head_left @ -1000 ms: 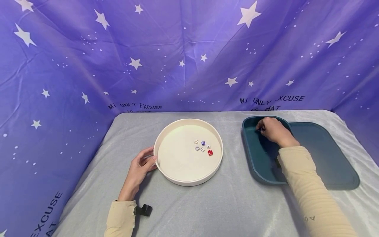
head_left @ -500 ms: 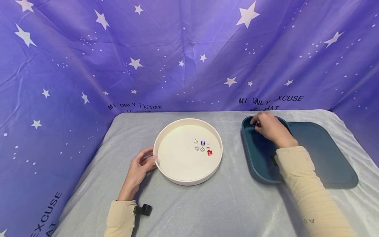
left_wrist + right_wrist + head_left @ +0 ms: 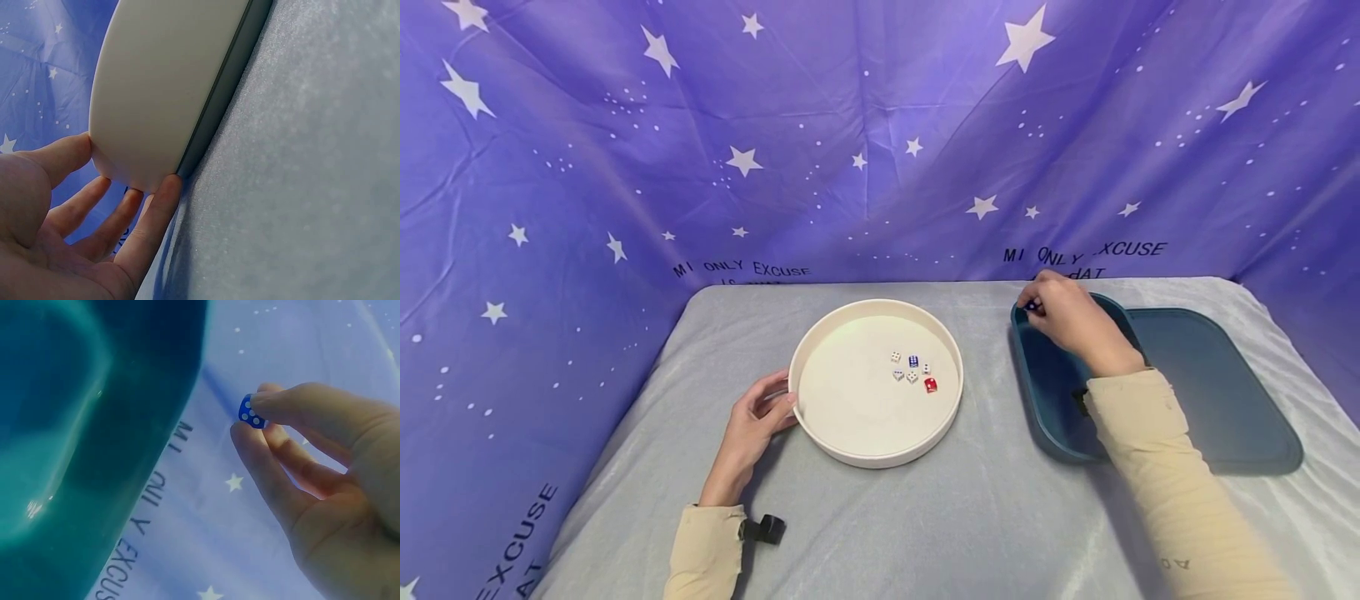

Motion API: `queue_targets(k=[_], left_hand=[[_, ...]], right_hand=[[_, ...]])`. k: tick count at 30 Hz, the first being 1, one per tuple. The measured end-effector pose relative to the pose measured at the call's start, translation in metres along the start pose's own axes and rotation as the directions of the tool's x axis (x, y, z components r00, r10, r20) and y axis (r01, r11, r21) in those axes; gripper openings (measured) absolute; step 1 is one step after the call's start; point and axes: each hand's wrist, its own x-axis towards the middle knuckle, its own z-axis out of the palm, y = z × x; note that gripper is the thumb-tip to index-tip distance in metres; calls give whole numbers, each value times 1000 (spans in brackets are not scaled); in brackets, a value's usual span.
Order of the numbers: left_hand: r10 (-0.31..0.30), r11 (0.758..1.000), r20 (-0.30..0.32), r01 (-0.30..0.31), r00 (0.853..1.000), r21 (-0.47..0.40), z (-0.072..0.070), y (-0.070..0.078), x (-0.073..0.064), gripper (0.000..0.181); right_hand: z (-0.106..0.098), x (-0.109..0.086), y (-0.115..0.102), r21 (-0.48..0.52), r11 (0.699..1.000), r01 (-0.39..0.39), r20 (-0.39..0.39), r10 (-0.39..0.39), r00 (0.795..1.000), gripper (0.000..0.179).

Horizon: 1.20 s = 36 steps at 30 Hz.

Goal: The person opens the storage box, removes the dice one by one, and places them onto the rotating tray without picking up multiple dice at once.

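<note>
My left hand (image 3: 757,429) holds the left side of a round cream tray (image 3: 842,421), its thumb at the rim. In the left wrist view, the other fingertips (image 3: 167,187) meet the tray's outer wall. Inside the tray, toward its right, lie a blue die (image 3: 913,361), a red die (image 3: 931,385) and several white dice (image 3: 912,377). Over the far left corner of a dark teal bin (image 3: 1037,417), my right hand (image 3: 1069,321) pinches another blue die (image 3: 250,414) between thumb and fingers. The right wrist view shows white pips on it.
A flat teal lid or tray (image 3: 1217,383) lies against the bin's right side. Grey cloth (image 3: 880,533) covers the table. A purple star-patterned curtain (image 3: 865,192) rises along the table's back edge.
My right hand has lifted the blue die from inside the bin and moved left to its far left rim. My left hand and the dice in the tray have stayed put.
</note>
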Motion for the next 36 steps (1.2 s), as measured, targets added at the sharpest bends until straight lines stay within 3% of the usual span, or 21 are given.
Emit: queue_targets(k=[21, 36], left_hand=[[8, 1000, 6, -8, 1000, 3, 0, -1, 0, 49], [5, 1000, 4, -5, 1000, 1, 0, 0, -1, 49]], right_hand=[[16, 13, -40, 18, 994, 110, -52, -108, 993, 18], [39, 23, -67, 14, 985, 173, -26, -172, 985, 13]])
